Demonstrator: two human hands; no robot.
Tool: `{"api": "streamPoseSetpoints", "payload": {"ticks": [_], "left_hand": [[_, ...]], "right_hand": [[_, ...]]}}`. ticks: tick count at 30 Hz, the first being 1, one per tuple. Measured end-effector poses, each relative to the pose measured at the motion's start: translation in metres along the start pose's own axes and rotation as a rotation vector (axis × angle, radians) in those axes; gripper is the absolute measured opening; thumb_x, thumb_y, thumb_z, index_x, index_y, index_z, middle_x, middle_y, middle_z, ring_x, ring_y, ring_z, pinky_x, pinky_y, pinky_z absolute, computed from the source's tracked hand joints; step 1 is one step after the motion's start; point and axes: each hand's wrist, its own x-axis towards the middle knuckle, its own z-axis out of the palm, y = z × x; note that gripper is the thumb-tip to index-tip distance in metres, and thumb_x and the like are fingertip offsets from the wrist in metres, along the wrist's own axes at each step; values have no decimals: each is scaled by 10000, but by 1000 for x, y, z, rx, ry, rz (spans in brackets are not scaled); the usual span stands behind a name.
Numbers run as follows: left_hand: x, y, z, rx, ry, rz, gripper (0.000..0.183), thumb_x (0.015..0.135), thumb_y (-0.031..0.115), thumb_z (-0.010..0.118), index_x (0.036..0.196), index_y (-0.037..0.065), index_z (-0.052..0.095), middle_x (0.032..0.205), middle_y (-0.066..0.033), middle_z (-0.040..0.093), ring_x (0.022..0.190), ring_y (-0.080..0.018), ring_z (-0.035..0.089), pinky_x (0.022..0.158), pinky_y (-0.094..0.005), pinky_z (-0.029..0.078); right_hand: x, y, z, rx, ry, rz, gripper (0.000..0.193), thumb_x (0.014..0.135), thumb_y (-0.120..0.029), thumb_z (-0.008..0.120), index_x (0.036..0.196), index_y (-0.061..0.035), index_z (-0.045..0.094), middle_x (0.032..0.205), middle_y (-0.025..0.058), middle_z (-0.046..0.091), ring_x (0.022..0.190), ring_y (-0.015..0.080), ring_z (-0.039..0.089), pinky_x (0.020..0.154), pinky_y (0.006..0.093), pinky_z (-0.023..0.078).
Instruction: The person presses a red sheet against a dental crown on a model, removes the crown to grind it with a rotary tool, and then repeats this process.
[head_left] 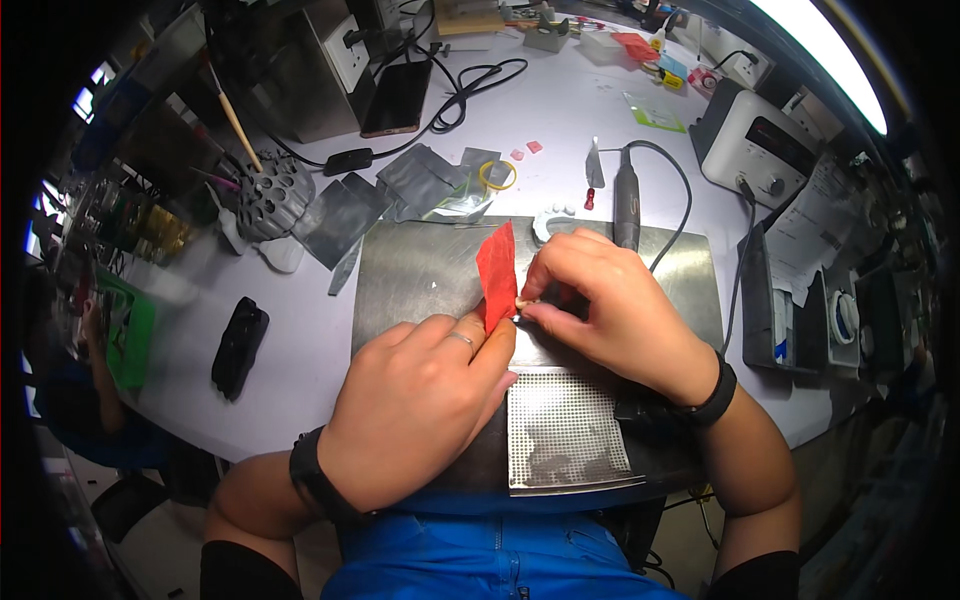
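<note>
Left hand (415, 400) pinching red sheet (496, 275); right hand (612, 300) pinching small pale piece (523, 304) alongside.

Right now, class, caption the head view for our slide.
The left grip holds a red sheet, and the right grip pinches a small pale piece beside it.

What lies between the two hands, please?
In the head view, a red sheet and a small pale piece lie between the left hand and right hand.
</note>
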Motion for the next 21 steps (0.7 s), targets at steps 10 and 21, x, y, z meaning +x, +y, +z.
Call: {"api": "streamPoseSetpoints", "payload": {"ticks": [10,21], "left_hand": [[2,-3,3,13,-36,24,345,949,272,773,1190,32,716,985,-78,694,988,-256,688,788,-396,567],[3,-4,5,-1,-34,38,283,933,257,791,1140,70,739,973,-62,689,999,-257,680,785,-398,576]], "right_hand": [[-1,4,-4,-48,-71,-137,249,844,-34,810,1035,-54,651,974,99,690,972,355,624,866,463,531],[-2,10,-6,-27,-90,-178,203,848,-31,815,979,-58,663,955,85,671,945,332,611,838,436,533]]}}
